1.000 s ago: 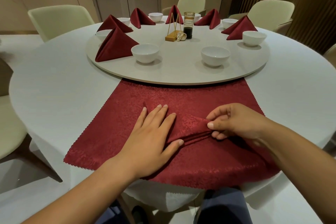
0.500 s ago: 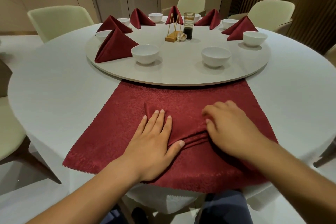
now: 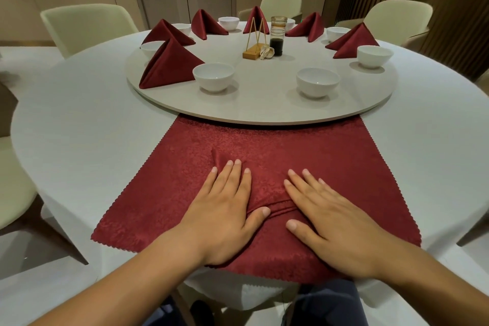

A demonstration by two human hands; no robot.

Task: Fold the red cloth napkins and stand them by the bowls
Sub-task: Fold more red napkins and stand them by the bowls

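Observation:
A large red cloth napkin (image 3: 312,156) lies spread on the white table in front of me, its far edge tucked under the round turntable (image 3: 262,108). My left hand (image 3: 227,212) and my right hand (image 3: 330,217) both press flat on a smaller folded piece of red cloth (image 3: 267,188) at its middle, fingers straight. Several folded red napkins stand on the turntable, the nearest (image 3: 169,66) beside a white bowl (image 3: 213,77). Another white bowl (image 3: 317,82) at front right has no napkin beside it.
A gold stand on a wooden block (image 3: 255,45) and a glass of dark liquid (image 3: 277,37) sit at the turntable's centre. More bowls (image 3: 374,55) ring its rim. Pale chairs (image 3: 87,24) surround the table. The table's near edge is just under my wrists.
My right hand let go of the pinched fold and now lies flat with its fingers spread on the cloth. My left hand stayed pressed in place.

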